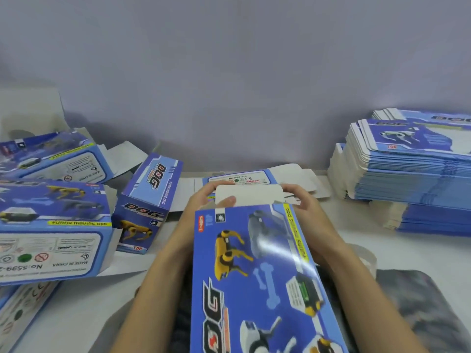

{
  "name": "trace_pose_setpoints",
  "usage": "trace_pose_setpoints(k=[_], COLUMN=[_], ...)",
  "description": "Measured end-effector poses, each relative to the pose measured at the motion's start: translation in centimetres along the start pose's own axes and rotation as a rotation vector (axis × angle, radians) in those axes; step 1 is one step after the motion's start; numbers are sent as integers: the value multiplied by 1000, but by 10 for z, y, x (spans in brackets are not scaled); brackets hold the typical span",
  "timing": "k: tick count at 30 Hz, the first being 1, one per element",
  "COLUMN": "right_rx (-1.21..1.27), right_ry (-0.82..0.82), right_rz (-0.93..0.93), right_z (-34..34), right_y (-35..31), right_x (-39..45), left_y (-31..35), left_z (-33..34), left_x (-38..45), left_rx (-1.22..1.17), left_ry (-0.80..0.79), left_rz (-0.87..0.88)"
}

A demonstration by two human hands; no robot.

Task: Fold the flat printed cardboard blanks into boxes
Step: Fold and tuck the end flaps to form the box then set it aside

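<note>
Far left on the counter (356, 245): folded boxes (53, 225) piled loosely, one upright box (145, 205) beside them, done already by the look of it. Centre: the box in work (254, 271), printed face up, held off the counter toward me, its white end flap (251, 194) at the far end. My left hand (206, 200) grips the far left corner, thumb on the flap. My right hand (303, 202) curls round the far right corner; fingertips partly hidden behind card. Another flat blank (244, 178) lies just beyond. Right: tall stack of blanks (407, 169), untouched. Judgement: thin glossy card, light, springy along scores, creases easily, a bit slick. Hold by edges near the fold lines, press the flap with thumbs, don't crush the panels.
</note>
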State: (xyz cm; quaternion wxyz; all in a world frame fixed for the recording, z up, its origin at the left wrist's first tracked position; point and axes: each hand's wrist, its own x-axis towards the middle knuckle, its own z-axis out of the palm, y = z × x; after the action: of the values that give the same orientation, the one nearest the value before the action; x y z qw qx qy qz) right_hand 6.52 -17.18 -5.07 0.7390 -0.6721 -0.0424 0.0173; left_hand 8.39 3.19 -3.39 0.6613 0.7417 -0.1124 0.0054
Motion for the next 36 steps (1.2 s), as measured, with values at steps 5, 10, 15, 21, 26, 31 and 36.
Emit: trace_pose_setpoints(k=[5, 10, 15, 21, 26, 31, 36], right_rx=[94, 83, 79, 103, 207, 273, 390], right_ry=[31, 65, 131, 130, 416, 533, -59], right_rz=[13, 29, 29, 49, 31, 88, 239], right_z=[-1, 0, -2, 0, -15, -16, -15], right_y=[11, 11, 12, 6, 3, -2, -19], right_x=[9, 8, 9, 7, 8, 8, 2], left_y=[-8, -13, -15, 4, 23, 57, 40], left_z=[0, -2, -1, 7, -9, -27, -11], left_x=[-2, -4, 1, 2, -24, -33, -18], left_rx=[-40, -81, -48, -59, -84, -11, -233], left_ry=[-42, -38, -25, -12, -423, -594, 60], left_rz=[-49, -89, -96, -159, -155, -395, -53])
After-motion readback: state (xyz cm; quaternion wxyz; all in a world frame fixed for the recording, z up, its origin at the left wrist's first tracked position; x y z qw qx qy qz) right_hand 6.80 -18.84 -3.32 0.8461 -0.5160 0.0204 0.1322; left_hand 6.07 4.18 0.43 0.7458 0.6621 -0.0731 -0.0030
